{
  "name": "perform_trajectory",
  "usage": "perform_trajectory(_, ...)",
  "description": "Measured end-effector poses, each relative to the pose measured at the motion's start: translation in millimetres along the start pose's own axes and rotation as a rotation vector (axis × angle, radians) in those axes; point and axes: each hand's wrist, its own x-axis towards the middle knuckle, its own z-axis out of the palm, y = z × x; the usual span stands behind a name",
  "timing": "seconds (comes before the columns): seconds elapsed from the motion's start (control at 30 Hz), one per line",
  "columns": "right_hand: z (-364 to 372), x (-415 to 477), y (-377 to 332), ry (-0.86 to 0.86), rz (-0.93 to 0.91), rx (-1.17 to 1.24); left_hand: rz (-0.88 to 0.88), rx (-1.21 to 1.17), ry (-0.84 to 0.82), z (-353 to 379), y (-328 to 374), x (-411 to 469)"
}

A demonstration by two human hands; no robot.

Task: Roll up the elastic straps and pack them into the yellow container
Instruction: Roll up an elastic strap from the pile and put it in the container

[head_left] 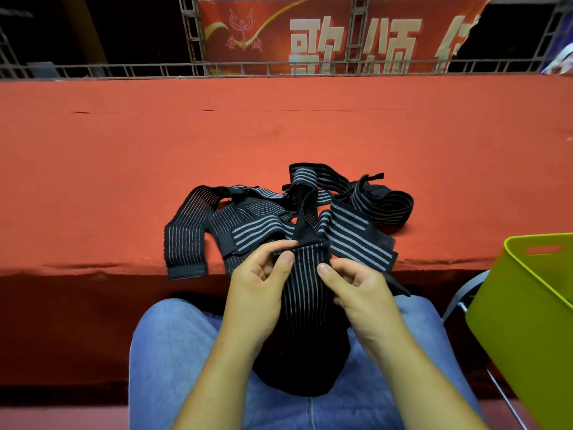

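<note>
A black elastic strap with thin grey stripes [305, 283] hangs between my hands, and its lower part drops onto my lap. My left hand [259, 290] pinches its top left corner with thumb and fingers. My right hand [356, 290] grips its right edge. The strap runs up into a tangled pile of several similar black striped straps [279, 212] lying at the near edge of the red table [124, 166]. The yellow-green container [527, 321] stands at my right, open side up, and nothing shows inside the visible part.
My legs in blue jeans [173, 352] sit below the table edge. A grey metal chair frame [459, 302] shows beside the container. A metal railing [186, 69] and a red banner [310, 35] stand behind the table.
</note>
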Motion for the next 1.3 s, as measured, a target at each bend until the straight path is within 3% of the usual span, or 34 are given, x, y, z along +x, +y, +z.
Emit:
perform_trajectory(0.4,2.1,4.4,-2.3,0.101,0.066,0.261,-0.072,-0.075,-0.128,2.3,2.4,-2.9)
perform_trajectory(0.7,1.1,5.2,-11.2,0.038,0.143,0.426,-0.057,0.028,-0.078,0.3,-1.1,-1.1)
perform_trajectory(0.9,1.4,2.9,0.2,-0.042,0.036,0.198,-0.073,-0.092,-0.068,2.6,3.2,-1.7)
perform_trajectory(1.1,-1.2,7.7,2.8,0.061,0.029,0.225,-0.14,-0.129,-0.122,-1.0,0.3,-0.1)
perform_trajectory(1.3,0.2,10.3,8.1,0.053,0.06,0.175,-0.059,-0.096,-0.096,1.6,2.7,0.1)
